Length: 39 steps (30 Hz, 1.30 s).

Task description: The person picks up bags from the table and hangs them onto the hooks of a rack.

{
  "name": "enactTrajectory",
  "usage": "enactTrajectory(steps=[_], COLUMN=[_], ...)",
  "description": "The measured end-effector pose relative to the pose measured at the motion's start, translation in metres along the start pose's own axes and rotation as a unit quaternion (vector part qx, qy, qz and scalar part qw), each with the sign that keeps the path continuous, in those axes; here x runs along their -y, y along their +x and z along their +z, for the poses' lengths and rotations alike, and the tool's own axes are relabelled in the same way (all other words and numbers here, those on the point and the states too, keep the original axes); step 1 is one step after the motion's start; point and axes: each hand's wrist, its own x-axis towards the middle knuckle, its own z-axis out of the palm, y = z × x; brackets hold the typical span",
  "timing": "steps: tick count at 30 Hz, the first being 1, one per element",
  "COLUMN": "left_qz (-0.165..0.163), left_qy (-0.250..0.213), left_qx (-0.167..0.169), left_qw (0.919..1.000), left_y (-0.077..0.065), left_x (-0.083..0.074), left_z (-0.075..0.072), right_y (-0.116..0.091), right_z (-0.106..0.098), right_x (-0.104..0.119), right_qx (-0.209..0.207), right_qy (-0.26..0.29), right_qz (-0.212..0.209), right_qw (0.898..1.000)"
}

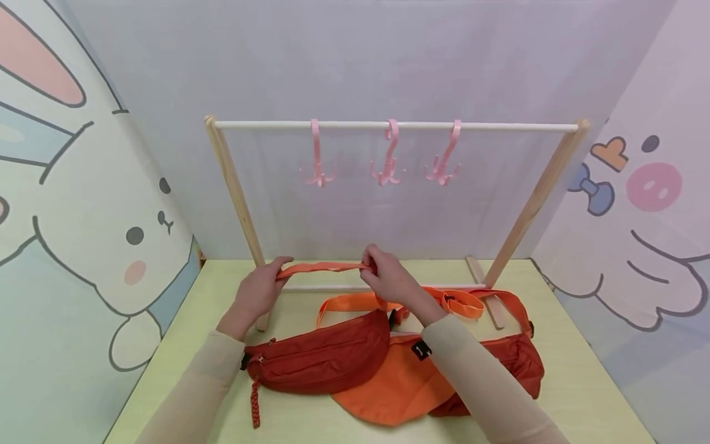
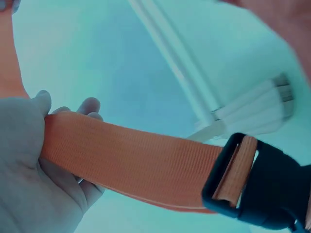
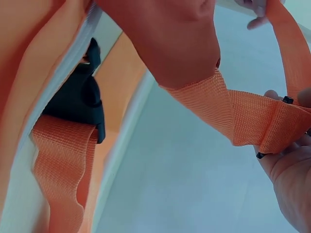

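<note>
A dark red waist bag (image 1: 318,361) lies on the table, a braided cord (image 1: 255,404) hanging from its zip. Its orange strap (image 1: 324,267) is raised and stretched between my two hands. My left hand (image 1: 257,290) holds the strap's left part, fingers curled behind it; a black buckle (image 2: 269,189) shows farther along the webbing in the left wrist view. With fingers and thumb my right hand (image 1: 391,277) pinches the other part, by a black strap slider (image 3: 287,100) in the right wrist view. Under my right forearm lies an orange fabric bag (image 1: 396,385), partly covered.
Another red waist bag (image 1: 521,364) lies at the right, with a loose orange strap (image 1: 466,305) behind. A wooden-legged rack with a white rail (image 1: 261,125) stands at the back. Pink hooks (image 1: 318,157) hang from it. Cartoon-printed walls (image 1: 616,246) enclose the table (image 1: 577,394).
</note>
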Motion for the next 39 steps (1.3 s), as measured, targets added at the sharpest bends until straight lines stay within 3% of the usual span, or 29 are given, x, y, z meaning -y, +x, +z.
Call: enactTrajectory(steps=[10, 16, 20, 33, 39], left_qz=[-0.005, 0.006, 0.018, 0.09, 0.125], left_qy=[-0.084, -0.171, -0.2, -0.166, -0.159], left_qx=[-0.023, -0.021, -0.019, -0.041, -0.08], left_qw=[0.9962, 0.9849, 0.9793, 0.981, 0.976], left_y=[-0.006, -0.008, -0.012, -0.021, -0.022], left_x=[-0.026, -0.039, -0.045, -0.057, -0.066], left_z=[-0.037, -0.056, -0.071, -0.11, -0.125], right_y=[-0.007, -0.008, -0.01, -0.011, -0.011], right_z=[-0.014, -0.022, -0.027, -0.047, -0.06], right_x=[0.025, 0.038, 0.047, 0.081, 0.097], right_qx=[-0.047, -0.064, -0.074, -0.076, -0.103], right_qy=[0.082, 0.112, 0.109, 0.054, 0.006], right_qz=[-0.013, -0.023, -0.035, -0.083, -0.106], right_qw=[0.995, 0.991, 0.991, 0.992, 0.989])
